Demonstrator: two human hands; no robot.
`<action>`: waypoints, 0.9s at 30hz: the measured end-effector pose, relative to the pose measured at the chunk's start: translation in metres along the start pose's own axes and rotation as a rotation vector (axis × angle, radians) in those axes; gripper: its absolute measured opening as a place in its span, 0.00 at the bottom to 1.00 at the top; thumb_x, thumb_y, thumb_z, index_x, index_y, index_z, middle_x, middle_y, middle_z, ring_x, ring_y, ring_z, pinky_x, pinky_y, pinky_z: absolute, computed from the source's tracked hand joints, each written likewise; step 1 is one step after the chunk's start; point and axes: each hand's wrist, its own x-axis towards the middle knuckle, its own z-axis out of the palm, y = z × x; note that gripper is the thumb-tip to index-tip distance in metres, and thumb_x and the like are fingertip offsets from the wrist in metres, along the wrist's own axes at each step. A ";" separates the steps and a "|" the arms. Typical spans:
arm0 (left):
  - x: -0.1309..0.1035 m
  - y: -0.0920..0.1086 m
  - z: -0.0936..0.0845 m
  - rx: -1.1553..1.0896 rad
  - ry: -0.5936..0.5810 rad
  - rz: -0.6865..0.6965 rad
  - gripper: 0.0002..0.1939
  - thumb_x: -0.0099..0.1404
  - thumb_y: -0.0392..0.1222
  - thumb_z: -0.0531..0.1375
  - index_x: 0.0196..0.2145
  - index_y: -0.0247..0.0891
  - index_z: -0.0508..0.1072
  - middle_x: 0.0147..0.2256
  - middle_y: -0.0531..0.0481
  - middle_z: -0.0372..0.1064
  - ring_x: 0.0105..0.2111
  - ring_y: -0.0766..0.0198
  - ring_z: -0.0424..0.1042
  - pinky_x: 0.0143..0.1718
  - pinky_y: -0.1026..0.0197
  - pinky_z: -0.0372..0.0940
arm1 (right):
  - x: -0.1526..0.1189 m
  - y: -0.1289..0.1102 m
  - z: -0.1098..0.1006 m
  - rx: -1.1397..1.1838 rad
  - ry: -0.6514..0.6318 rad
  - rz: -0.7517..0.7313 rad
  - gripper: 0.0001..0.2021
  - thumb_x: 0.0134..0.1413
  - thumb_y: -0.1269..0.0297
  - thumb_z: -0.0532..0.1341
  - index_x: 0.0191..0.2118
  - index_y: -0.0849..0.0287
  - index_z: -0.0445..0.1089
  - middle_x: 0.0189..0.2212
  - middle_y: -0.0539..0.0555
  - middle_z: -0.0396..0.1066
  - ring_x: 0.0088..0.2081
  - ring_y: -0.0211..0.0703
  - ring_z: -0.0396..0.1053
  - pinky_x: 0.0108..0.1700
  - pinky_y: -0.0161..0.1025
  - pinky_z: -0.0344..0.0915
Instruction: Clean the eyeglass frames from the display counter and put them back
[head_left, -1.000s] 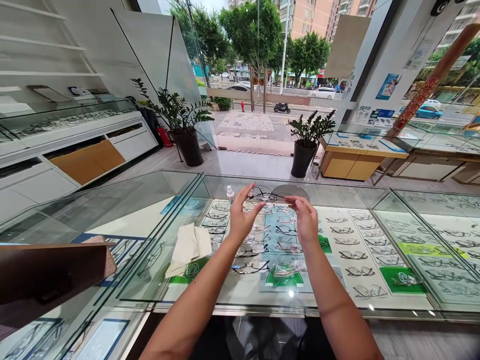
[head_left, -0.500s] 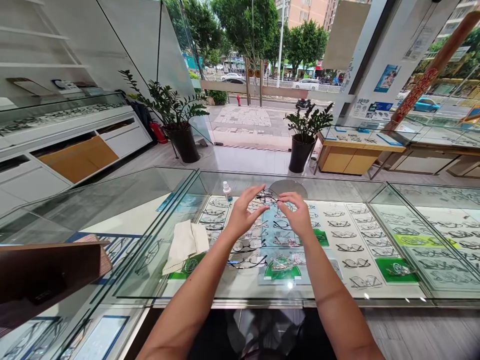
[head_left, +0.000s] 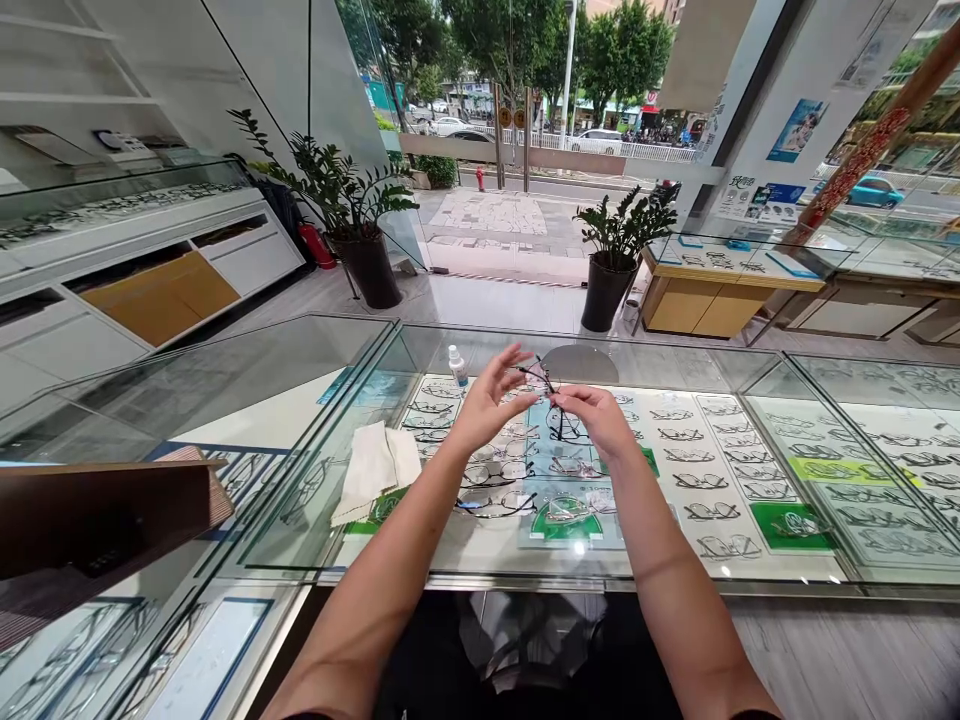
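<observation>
A pair of dark thin-framed glasses (head_left: 555,424) is held above the glass display counter (head_left: 667,368). My right hand (head_left: 596,418) pinches its frame between thumb and fingers. To the left, my left hand (head_left: 489,402) has its fingers spread and its thumb stretched toward the frame; whether a fingertip touches it I cannot tell. The glasses are tilted, and part of them blends with the frames lying under the counter's glass. On the counter, left of my left hand, are a small white-capped bottle (head_left: 457,366) and a cream cleaning cloth (head_left: 375,468).
Rows of spectacles (head_left: 711,511) lie inside the case. A brown box-like object (head_left: 105,530) juts in at the left. Beyond the counter stand two potted plants (head_left: 367,268), a wooden display cabinet (head_left: 705,300) and glass doors facing the street.
The glasses have turned from roughly level to a steep tilt in my right hand. My left hand's fingers have opened off the frame. The view has shifted slightly.
</observation>
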 end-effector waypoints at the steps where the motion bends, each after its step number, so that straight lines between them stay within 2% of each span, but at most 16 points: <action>1: -0.001 0.001 0.002 0.093 0.108 0.030 0.34 0.63 0.50 0.73 0.64 0.44 0.72 0.57 0.40 0.75 0.47 0.60 0.76 0.53 0.56 0.71 | 0.001 0.002 0.001 -0.001 0.035 -0.029 0.11 0.44 0.54 0.77 0.32 0.55 0.84 0.39 0.56 0.84 0.47 0.52 0.77 0.56 0.49 0.69; 3: -0.002 0.003 0.006 0.260 0.271 0.041 0.19 0.65 0.51 0.70 0.50 0.40 0.82 0.38 0.47 0.76 0.37 0.64 0.72 0.43 0.60 0.69 | 0.001 0.005 0.004 -0.011 0.093 -0.097 0.10 0.47 0.54 0.76 0.33 0.54 0.84 0.42 0.55 0.83 0.49 0.52 0.77 0.57 0.48 0.69; 4: -0.003 0.004 0.008 0.295 0.294 0.017 0.15 0.66 0.52 0.69 0.43 0.39 0.84 0.30 0.51 0.71 0.31 0.65 0.68 0.37 0.62 0.66 | 0.001 0.007 0.006 -0.036 0.120 -0.144 0.09 0.49 0.54 0.75 0.33 0.54 0.84 0.42 0.56 0.83 0.49 0.52 0.77 0.56 0.48 0.70; 6: -0.005 0.004 0.013 0.248 0.242 -0.067 0.16 0.66 0.55 0.69 0.36 0.37 0.85 0.22 0.55 0.61 0.25 0.67 0.59 0.29 0.63 0.57 | -0.002 0.009 0.011 -0.140 0.183 -0.258 0.09 0.54 0.55 0.73 0.34 0.55 0.84 0.42 0.57 0.82 0.48 0.52 0.78 0.55 0.49 0.72; 9: -0.007 0.003 0.022 0.102 0.124 -0.185 0.19 0.63 0.56 0.71 0.36 0.36 0.86 0.20 0.56 0.57 0.23 0.69 0.52 0.26 0.63 0.48 | -0.009 0.012 0.022 -0.365 0.274 -0.419 0.08 0.60 0.57 0.69 0.37 0.55 0.83 0.44 0.59 0.82 0.48 0.53 0.79 0.54 0.50 0.73; 12: -0.007 0.001 0.025 0.037 0.083 -0.234 0.20 0.60 0.57 0.72 0.37 0.35 0.86 0.19 0.58 0.52 0.22 0.69 0.49 0.25 0.62 0.44 | -0.014 0.014 0.032 -0.519 0.309 -0.531 0.08 0.64 0.61 0.66 0.41 0.55 0.83 0.45 0.59 0.82 0.49 0.52 0.79 0.56 0.50 0.73; 18: -0.002 -0.002 0.014 0.043 0.145 -0.235 0.20 0.57 0.56 0.74 0.36 0.35 0.85 0.19 0.60 0.48 0.22 0.71 0.47 0.25 0.63 0.45 | -0.019 0.020 0.042 -0.640 0.219 -0.595 0.14 0.67 0.63 0.63 0.53 0.55 0.81 0.55 0.61 0.80 0.58 0.53 0.77 0.63 0.51 0.72; 21: 0.000 -0.004 0.007 0.076 0.176 -0.222 0.19 0.59 0.57 0.71 0.36 0.36 0.84 0.20 0.60 0.48 0.22 0.70 0.48 0.26 0.63 0.46 | -0.021 0.020 0.044 -0.632 0.161 -0.583 0.14 0.66 0.62 0.63 0.53 0.54 0.81 0.59 0.61 0.78 0.60 0.54 0.75 0.62 0.51 0.72; 23: 0.002 -0.005 0.000 0.140 0.195 -0.200 0.19 0.62 0.57 0.69 0.37 0.36 0.83 0.20 0.60 0.48 0.22 0.69 0.49 0.26 0.63 0.47 | -0.022 0.017 0.045 -0.589 0.136 -0.556 0.11 0.67 0.61 0.62 0.48 0.54 0.81 0.56 0.60 0.80 0.57 0.52 0.77 0.53 0.47 0.76; 24: 0.003 -0.005 -0.004 0.198 0.202 -0.181 0.19 0.64 0.57 0.67 0.37 0.36 0.83 0.20 0.60 0.48 0.22 0.69 0.50 0.26 0.63 0.48 | -0.023 0.016 0.044 -0.564 0.142 -0.542 0.10 0.67 0.61 0.62 0.43 0.54 0.81 0.51 0.59 0.82 0.52 0.51 0.78 0.47 0.44 0.76; 26: 0.004 -0.005 -0.014 0.380 0.195 -0.128 0.18 0.68 0.55 0.64 0.38 0.37 0.82 0.21 0.59 0.51 0.23 0.67 0.53 0.28 0.62 0.50 | -0.023 0.013 0.041 -0.524 0.195 -0.520 0.14 0.68 0.59 0.60 0.30 0.55 0.76 0.35 0.56 0.80 0.38 0.46 0.76 0.37 0.40 0.70; 27: 0.005 -0.004 -0.019 0.492 0.176 -0.099 0.17 0.69 0.54 0.63 0.40 0.38 0.82 0.21 0.57 0.54 0.24 0.66 0.56 0.29 0.62 0.51 | -0.022 0.012 0.039 -0.502 0.237 -0.506 0.18 0.68 0.58 0.60 0.24 0.55 0.70 0.27 0.52 0.73 0.31 0.43 0.70 0.33 0.39 0.65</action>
